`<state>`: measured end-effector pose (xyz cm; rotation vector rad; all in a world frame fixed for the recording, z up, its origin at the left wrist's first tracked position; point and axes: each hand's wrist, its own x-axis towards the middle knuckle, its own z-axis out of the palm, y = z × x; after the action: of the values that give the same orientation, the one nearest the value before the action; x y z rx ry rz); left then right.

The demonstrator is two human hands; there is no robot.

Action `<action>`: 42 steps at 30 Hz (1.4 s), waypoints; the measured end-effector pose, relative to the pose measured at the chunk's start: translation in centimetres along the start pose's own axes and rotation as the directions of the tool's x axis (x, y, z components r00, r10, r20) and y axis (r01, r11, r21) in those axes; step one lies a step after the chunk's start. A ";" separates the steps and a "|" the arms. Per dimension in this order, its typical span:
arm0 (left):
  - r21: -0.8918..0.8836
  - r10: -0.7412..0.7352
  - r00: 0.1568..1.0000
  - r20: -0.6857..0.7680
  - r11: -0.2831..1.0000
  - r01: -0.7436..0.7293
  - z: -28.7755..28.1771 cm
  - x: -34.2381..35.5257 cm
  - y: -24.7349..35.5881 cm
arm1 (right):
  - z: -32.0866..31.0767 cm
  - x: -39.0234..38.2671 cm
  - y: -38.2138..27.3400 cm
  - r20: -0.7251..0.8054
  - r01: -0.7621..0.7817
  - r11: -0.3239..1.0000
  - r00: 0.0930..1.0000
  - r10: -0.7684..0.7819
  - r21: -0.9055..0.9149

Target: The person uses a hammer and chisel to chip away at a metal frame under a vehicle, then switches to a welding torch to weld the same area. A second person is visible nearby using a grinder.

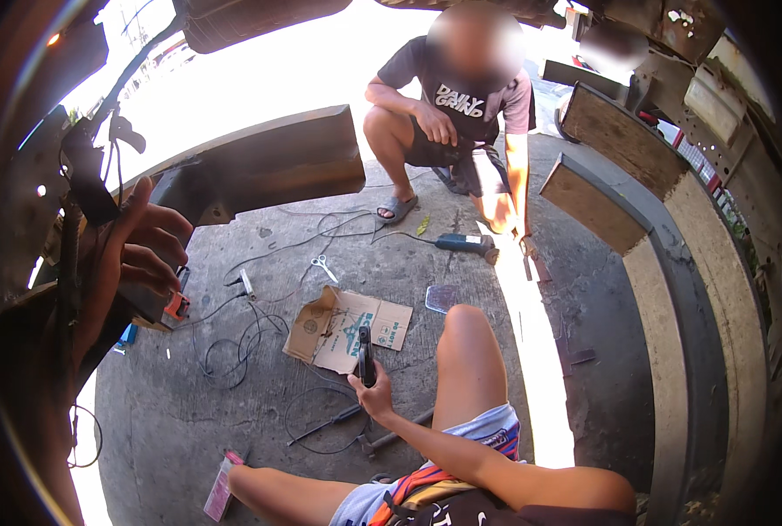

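My right hand (pixel 372 394) is closed around a slim black hand tool (pixel 366 358), held upright above a flattened piece of cardboard (pixel 386 323). The tool's exact kind does not show. On the left, my left hand (pixel 152 250) is raised beside a dark metal beam (pixel 268 167). Its fingers are slightly bent and apart, with nothing visible in them. Below my right hand, a black-handled rod with a cable (pixel 325 427) lies on the concrete, next to a long-handled metal tool (pixel 397 432) partly hidden by my forearm.
Ahead crouches another person (pixel 461 114), one hand down near a blue angle grinder (pixel 461 243). White-handled scissors (pixel 324 268), loose black cables (pixel 246 346) and a clear plate (pixel 441 299) lie on the ground. Long metal beams (pixel 663 351) stand at right; a pink packet (pixel 220 493) lies by my knee.
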<state>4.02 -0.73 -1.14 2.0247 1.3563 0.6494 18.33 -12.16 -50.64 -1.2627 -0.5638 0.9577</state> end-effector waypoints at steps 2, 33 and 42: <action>0.042 -0.012 1.000 -0.002 0.999 0.012 -0.3 0.6 0.0 | -0.4 0.2 1.6 0.000 -0.086 0.996 0.996 0.086 0.001; 0.367 0.060 0.996 0.066 0.927 -0.080 -2.5 1.2 -1.1 | -3.5 -2.2 7.4 0.334 -0.240 0.637 0.688 0.644 -0.733; 0.414 0.131 0.991 0.026 0.901 -0.130 -2.7 1.5 -2.1 | -3.1 -0.3 9.1 0.112 -0.485 0.836 0.844 0.524 -0.256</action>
<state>1.33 1.85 -0.65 2.4695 1.4654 0.4439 18.06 -13.88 -60.13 -1.5771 -0.4874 1.4992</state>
